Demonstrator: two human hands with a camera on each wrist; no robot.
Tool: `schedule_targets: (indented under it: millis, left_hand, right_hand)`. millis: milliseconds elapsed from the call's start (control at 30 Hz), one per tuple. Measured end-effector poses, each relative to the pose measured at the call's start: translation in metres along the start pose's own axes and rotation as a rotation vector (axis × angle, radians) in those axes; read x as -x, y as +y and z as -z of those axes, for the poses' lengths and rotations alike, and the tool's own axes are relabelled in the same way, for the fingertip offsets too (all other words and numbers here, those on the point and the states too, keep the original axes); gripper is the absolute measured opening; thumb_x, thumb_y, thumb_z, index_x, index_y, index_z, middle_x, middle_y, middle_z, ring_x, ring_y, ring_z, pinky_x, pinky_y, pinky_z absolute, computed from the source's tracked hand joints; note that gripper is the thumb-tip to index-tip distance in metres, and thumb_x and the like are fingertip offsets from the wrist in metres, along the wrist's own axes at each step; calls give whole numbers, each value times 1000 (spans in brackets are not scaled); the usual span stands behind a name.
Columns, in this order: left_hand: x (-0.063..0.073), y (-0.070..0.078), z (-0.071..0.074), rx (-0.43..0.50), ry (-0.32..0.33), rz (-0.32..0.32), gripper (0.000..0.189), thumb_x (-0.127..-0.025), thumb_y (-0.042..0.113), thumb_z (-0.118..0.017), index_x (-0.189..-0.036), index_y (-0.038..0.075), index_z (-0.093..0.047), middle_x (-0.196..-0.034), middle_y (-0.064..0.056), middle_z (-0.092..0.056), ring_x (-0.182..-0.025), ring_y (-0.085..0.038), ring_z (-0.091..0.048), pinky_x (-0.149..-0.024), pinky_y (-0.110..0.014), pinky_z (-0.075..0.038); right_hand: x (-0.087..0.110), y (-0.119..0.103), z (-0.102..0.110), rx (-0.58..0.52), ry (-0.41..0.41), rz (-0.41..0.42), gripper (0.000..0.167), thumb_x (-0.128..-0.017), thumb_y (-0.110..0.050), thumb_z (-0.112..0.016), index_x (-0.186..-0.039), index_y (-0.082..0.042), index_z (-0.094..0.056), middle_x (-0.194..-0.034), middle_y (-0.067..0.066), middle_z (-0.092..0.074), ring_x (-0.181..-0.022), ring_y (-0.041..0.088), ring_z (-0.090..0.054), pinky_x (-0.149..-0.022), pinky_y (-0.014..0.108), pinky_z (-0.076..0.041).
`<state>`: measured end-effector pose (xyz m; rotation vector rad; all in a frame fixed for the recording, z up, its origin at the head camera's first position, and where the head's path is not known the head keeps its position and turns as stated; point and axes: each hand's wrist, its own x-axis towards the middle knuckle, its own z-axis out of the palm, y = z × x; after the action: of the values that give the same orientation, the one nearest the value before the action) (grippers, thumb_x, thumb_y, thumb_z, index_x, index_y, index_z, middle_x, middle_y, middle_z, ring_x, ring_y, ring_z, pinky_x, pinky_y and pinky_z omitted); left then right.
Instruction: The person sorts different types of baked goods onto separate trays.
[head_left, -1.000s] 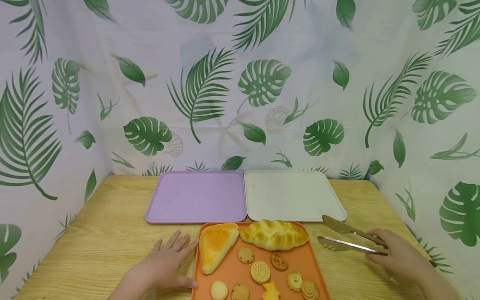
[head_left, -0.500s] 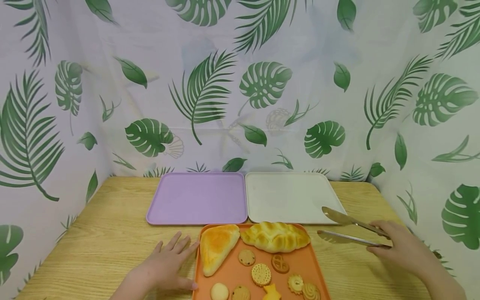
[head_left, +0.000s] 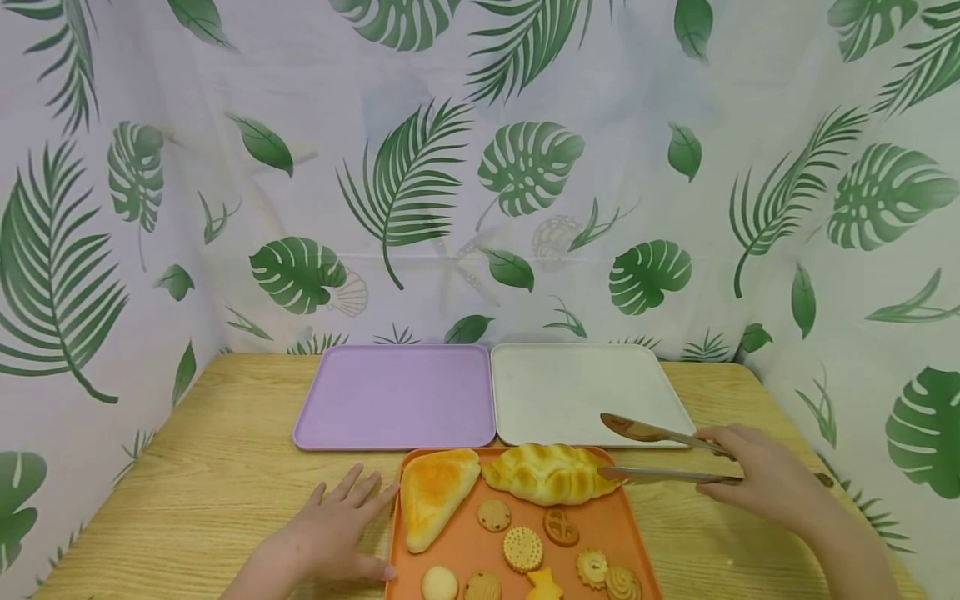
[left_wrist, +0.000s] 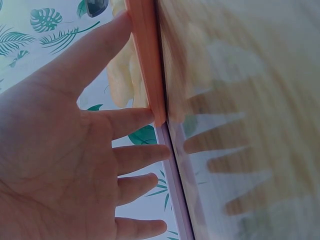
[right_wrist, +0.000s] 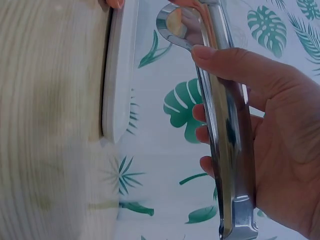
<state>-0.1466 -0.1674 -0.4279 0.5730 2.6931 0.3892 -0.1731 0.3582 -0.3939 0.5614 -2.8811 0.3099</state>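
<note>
My right hand (head_left: 761, 475) grips a pair of metal tongs (head_left: 667, 477), seen close up in the right wrist view with the thumb along one arm of the tongs (right_wrist: 227, 130). The tongs' two arms stand apart. Their lower tip overlaps the right end of a braided bread loaf (head_left: 551, 475), while the upper tip is over the white tray (head_left: 592, 392). With fingers spread, my left hand (head_left: 330, 525) touches the left edge of the orange tray (head_left: 630, 533). That tray bears the loaf, a triangular bread (head_left: 437, 500) and several cookies, among them a pretzel-shaped one (head_left: 560, 527).
Behind the orange tray, a purple tray (head_left: 393, 396) lies side by side with the white one. All stand on a wooden table (head_left: 225, 467). A leaf-printed curtain (head_left: 420, 167) encloses the back and sides.
My right hand has moved left with the tongs, bringing their tips over to the loaf's right end. The left hand stays at the orange tray's edge.
</note>
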Motion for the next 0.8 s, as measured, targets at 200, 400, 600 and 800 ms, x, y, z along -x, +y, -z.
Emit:
schedule_targets:
  millis: [200, 400, 600, 800]
  left_hand:
    - [0, -1, -1, -3, 7, -4, 101, -73, 67, -69, -153, 19, -32, -159, -16, -29, -150, -41, -12, -110, -75, -15]
    - [0, 0, 0, -4, 5, -3, 100, -73, 67, -69, -153, 19, -32, -159, -16, -29, -150, -41, -12, -110, -74, -15]
    - [0, 0, 0, 0, 4, -1, 99, -74, 67, -69, -153, 19, -33, -159, -16, -29, -150, -41, -12, -111, -74, -15]
    - [0, -1, -1, 5, 1, -1, 99, -74, 66, -70, -153, 19, -33, -159, -16, -29, -151, -41, -11, -110, -74, -15]
  right_hand:
    - [-7, -13, -3, -15, -54, 24, 56, -70, -34, -85, -117, -13, -63, -108, 2, -67, -90, 21, -66, -71, 36, -54]
    - [-13, -19, -8, -4, -92, 43, 54, -70, -33, -85, -116, -16, -63, -103, -1, -65, -89, 21, -66, -69, 35, -53]
    - [-15, -23, -11, 9, -125, 51, 54, -69, -33, -86, -115, -16, -63, -96, -4, -63, -83, 17, -63, -65, 33, -51]
    - [-17, -27, -14, 34, -157, 34, 56, -68, -33, -87, -115, -14, -63, -96, -3, -63, -83, 17, -62, -67, 38, -50]
